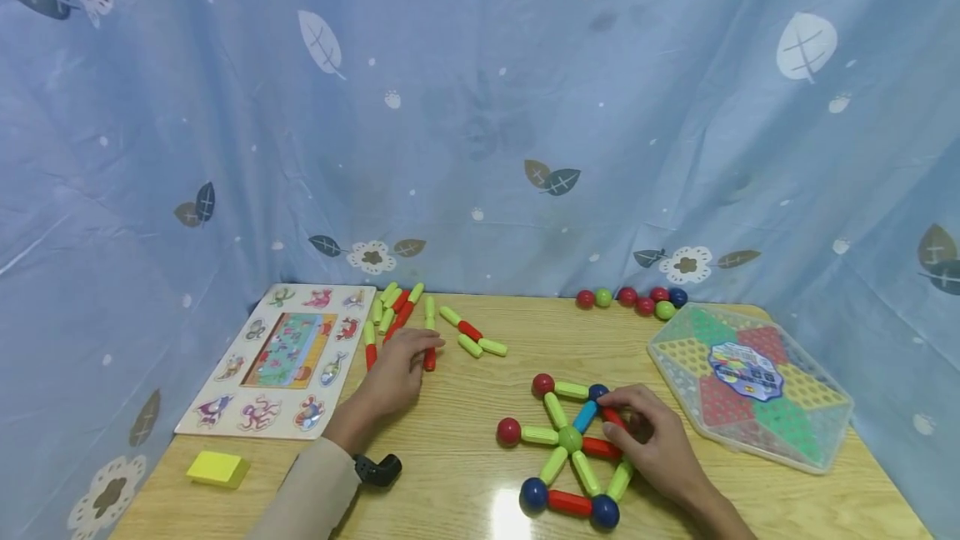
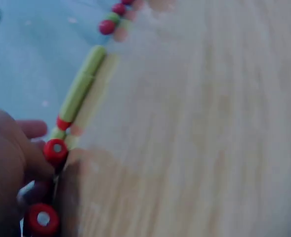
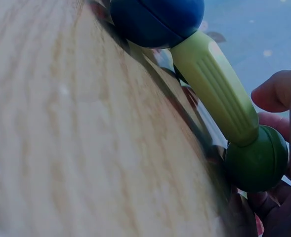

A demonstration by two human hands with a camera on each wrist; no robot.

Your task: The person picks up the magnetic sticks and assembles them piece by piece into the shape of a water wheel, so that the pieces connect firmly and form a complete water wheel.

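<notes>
On the table lies a flat wheel of magnetic rods and balls, with a light green ball (image 1: pixel 570 439) at its hub. My right hand (image 1: pixel 654 443) is at its right side, thumb and index finger pinching a red rod (image 1: pixel 613 417) beside a dark blue ball (image 1: pixel 597 392). The right wrist view shows a green ball (image 3: pixel 257 159) close under that hand, joined by a yellow-green rod (image 3: pixel 217 89) to a blue ball (image 3: pixel 157 19). My left hand (image 1: pixel 396 375) reaches over loose rods, fingers extended across a red rod (image 1: pixel 430 358); contact is unclear.
An animal puzzle board (image 1: pixel 202 375) lies left, with a yellow block (image 1: pixel 217 469) in front. Loose yellow-green and red rods (image 1: pixel 471 330) lie at the back. Several balls (image 1: pixel 627 297) line the curtain edge. A hexagonal board-game box (image 1: pixel 750 386) sits right.
</notes>
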